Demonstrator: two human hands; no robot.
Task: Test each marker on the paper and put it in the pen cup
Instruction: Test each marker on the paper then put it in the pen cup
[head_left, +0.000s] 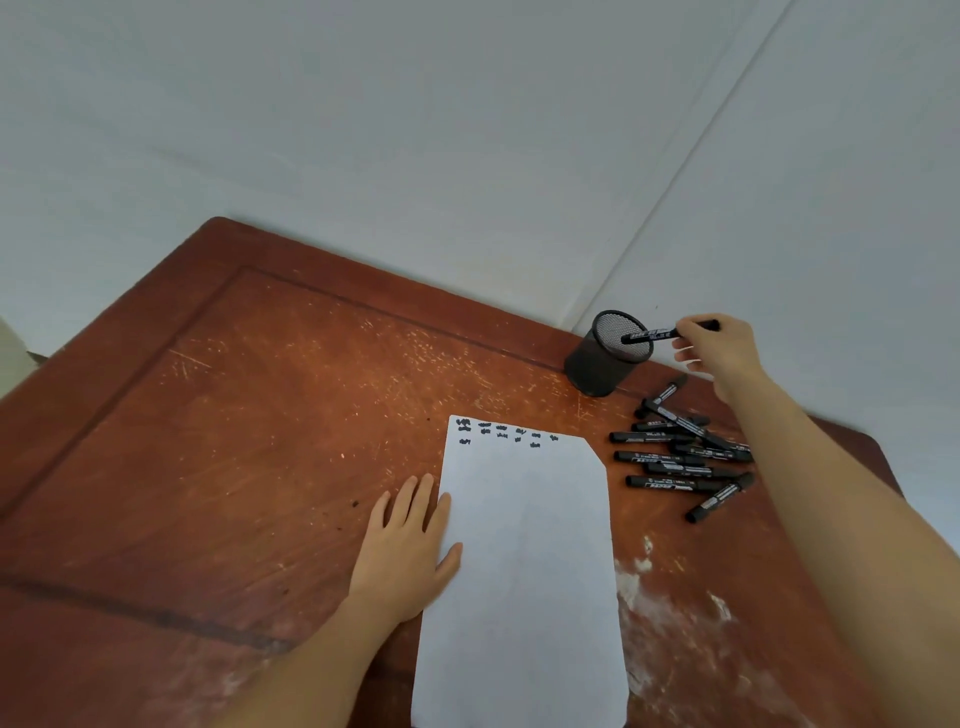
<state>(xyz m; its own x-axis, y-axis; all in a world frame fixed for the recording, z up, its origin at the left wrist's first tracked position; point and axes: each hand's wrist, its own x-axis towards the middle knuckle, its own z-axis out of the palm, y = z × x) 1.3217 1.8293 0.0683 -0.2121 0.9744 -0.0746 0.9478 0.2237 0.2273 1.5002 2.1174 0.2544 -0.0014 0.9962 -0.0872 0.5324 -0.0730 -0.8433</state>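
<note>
Black marker pinched in my right hand, tip over the mesh cup; my left hand lies flat, fingers straight, on the paper edge.

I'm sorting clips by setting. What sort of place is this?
Probably a plain room, at home or in an office: a worn wooden table stands in a corner of bare white walls, with a mesh pen cup, paper and markers on it.

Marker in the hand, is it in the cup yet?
Not yet: right hand holds the marker, its end over the pen cup.
</note>
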